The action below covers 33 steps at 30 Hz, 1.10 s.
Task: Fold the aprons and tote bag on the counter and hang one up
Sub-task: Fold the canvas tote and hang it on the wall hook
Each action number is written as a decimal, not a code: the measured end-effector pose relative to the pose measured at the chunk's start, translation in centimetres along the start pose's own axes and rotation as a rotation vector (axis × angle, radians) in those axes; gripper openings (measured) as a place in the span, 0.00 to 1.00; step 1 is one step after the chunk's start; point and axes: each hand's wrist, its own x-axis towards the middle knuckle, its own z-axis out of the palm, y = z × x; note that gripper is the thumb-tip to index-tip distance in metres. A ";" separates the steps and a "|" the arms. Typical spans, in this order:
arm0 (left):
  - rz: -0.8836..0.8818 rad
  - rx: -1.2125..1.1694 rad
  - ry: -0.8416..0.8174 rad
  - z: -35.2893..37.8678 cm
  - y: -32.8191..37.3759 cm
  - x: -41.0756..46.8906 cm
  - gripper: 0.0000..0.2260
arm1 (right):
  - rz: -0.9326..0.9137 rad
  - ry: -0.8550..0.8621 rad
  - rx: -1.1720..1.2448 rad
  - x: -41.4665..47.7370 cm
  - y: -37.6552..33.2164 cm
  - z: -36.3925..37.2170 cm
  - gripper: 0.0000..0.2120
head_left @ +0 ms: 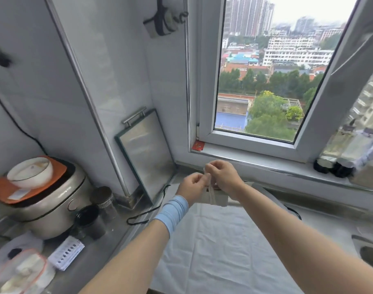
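A pale blue-grey apron (223,240) lies spread flat on the counter, its black cord (143,215) trailing off its left side. At its far end rests a small cream tote bag (218,199), folded, with its cream straps (211,187) lifted up. My left hand (192,185), a blue band on its wrist, pinches the straps from the left. My right hand (222,176) pinches the top of the same straps just above the bag. Both hands are held close together in front of the window sill.
A silver rice cooker (51,209) with an orange mat and white bowl stands at the left, with dark jars (102,200) beside it. A framed tray (145,153) leans in the corner. Bottles (351,164) line the window sill at the right. A sink edge (370,249) shows at the right.
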 end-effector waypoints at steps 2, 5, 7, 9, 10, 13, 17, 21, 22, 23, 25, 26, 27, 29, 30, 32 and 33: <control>0.046 0.000 0.082 -0.8 1.7 0.8 0.13 | -0.017 -0.003 0.037 1.0 -2.1 0.0 0.08; 0.131 0.021 0.190 -2.8 4.8 2.3 0.11 | -0.026 0.036 0.049 2.9 -4.9 0.3 0.09; 0.172 0.091 0.277 -4.4 7.0 3.7 0.09 | 0.018 0.027 0.094 4.3 -7.1 0.4 0.09; 0.179 0.164 0.359 -6.3 8.8 5.3 0.09 | 0.056 -0.028 0.126 5.3 -9.5 0.5 0.11; 0.187 0.191 0.380 -7.2 9.7 6.2 0.08 | 0.045 -0.044 0.122 5.8 -10.7 0.6 0.11; 0.231 0.273 0.412 -9.9 12.1 8.9 0.08 | -0.112 0.003 0.047 7.0 -14.2 1.2 0.10; 0.336 0.288 0.486 -13.5 16.9 12.3 0.09 | -0.291 0.158 0.045 10.1 -19.6 2.0 0.12; 0.468 0.254 0.526 -16.8 22.1 15.0 0.04 | -0.371 0.273 0.074 13.3 -25.2 2.5 0.13; 0.508 0.250 0.521 -17.5 23.1 15.3 0.05 | -0.388 0.311 0.083 14.0 -26.3 2.6 0.13; 0.567 0.263 0.513 -18.4 24.3 16.1 0.05 | -0.409 0.347 0.094 14.8 -27.8 2.7 0.13; 0.669 0.304 0.487 -19.9 26.5 17.3 0.03 | -0.454 0.405 0.092 16.3 -30.5 2.7 0.13; 0.705 0.312 0.475 -20.6 27.7 17.9 0.04 | -0.479 0.430 0.081 17.0 -31.9 2.6 0.12; 0.735 0.308 0.473 -21.3 28.9 18.5 0.06 | -0.508 0.453 0.066 17.7 -33.4 2.4 0.12; 0.798 0.288 0.493 -22.5 31.4 19.5 0.09 | -0.562 0.481 0.031 19.0 -36.3 2.0 0.13; 0.834 0.296 0.509 -23.2 32.8 20.2 0.10 | -0.587 0.491 0.006 19.6 -37.8 1.8 0.13; 0.896 0.344 0.548 -24.6 35.8 21.5 0.11 | -0.636 0.511 -0.041 20.7 -41.0 1.4 0.13; 0.915 0.360 0.562 -25.3 37.4 22.4 0.12 | -0.657 0.525 -0.055 21.3 -42.7 1.1 0.13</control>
